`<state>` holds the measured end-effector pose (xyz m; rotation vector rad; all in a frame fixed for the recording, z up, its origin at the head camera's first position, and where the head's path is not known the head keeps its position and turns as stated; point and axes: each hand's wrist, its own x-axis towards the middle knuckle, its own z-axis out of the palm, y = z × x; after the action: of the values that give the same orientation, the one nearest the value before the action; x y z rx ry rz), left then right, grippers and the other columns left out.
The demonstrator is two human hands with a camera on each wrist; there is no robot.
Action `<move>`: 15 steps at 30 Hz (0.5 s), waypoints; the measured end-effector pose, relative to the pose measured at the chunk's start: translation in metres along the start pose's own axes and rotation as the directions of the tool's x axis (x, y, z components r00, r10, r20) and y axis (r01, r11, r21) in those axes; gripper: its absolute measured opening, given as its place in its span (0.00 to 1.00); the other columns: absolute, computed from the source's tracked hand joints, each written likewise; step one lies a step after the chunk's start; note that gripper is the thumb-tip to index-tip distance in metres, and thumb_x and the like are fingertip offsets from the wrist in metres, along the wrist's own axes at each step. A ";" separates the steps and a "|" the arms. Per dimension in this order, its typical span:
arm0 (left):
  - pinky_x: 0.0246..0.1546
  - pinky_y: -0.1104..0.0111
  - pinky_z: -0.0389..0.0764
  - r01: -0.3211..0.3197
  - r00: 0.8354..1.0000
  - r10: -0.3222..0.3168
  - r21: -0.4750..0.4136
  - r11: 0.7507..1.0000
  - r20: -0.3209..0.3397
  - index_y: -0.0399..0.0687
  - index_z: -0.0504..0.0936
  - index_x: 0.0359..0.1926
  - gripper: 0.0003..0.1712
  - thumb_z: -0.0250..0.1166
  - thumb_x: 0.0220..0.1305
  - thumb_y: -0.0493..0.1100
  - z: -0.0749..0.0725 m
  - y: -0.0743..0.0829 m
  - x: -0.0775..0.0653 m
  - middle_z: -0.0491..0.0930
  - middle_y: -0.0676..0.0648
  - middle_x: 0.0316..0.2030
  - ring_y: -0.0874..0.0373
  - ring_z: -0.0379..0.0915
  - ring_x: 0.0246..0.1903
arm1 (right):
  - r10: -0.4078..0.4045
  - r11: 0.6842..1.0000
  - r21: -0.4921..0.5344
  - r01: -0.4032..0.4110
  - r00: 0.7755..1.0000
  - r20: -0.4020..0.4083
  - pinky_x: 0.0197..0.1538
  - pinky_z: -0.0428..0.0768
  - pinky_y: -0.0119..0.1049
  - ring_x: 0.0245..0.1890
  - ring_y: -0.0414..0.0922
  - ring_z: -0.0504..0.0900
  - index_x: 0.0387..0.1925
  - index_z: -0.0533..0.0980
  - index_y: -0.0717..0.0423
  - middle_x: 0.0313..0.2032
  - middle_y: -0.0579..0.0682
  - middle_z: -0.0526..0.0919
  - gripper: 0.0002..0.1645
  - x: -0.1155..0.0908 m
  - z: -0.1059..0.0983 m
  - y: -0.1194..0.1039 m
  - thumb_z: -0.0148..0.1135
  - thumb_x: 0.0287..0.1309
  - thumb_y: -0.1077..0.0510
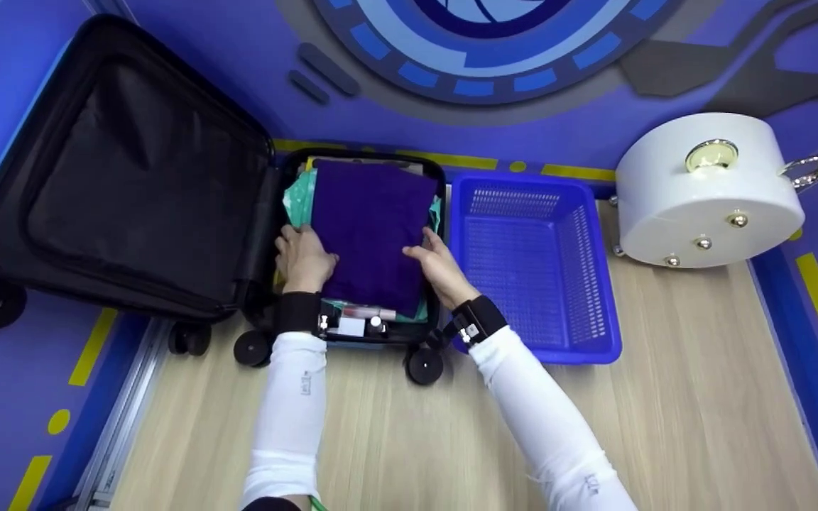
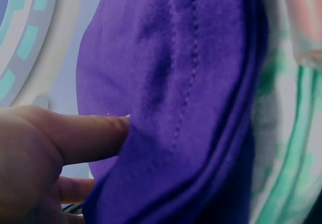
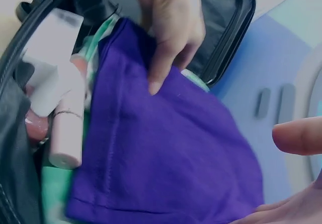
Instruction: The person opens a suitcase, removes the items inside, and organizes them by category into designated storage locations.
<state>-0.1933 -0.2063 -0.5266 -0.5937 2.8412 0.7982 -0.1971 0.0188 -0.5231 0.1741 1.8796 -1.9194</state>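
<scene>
A folded purple garment (image 1: 373,220) lies on top inside the black open suitcase (image 1: 441,177), over a green-and-white cloth (image 1: 300,200). My left hand (image 1: 304,259) grips the garment's left edge, its thumb on top and its fingers over the side. My right hand (image 1: 443,270) is at the right edge; in the right wrist view its thumb (image 3: 297,136) stands away from the fabric while part of the hand touches its border. Stitched layers of the hem show close up in the left wrist view. A pink tube (image 3: 69,128) and a white box-shaped thing (image 3: 53,40) lie along the near side.
The suitcase lid (image 1: 132,177) leans open at the left against the wall. To the right stands a blue plastic basket (image 1: 533,355), close beside the suitcase. Farther right is a white drum-shaped case (image 1: 707,206) with metal studs. A patterned blue wall (image 1: 380,128) runs behind.
</scene>
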 end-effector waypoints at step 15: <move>0.55 0.47 0.68 -0.036 0.994 0.040 -0.042 0.998 0.101 0.32 0.61 0.66 0.37 0.56 0.64 0.51 -0.010 -0.001 -0.006 0.71 0.31 0.57 0.37 0.67 0.57 | 0.054 0.985 0.164 -0.055 0.998 0.014 0.45 0.75 0.36 0.39 0.45 0.73 0.73 0.38 0.63 0.57 0.58 0.68 0.51 0.013 0.004 -0.002 0.58 0.58 0.63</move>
<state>-0.1875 -0.2100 -0.5165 -0.4903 2.7581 0.8680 -0.2093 0.0122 -0.5260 0.2642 1.6923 -2.0334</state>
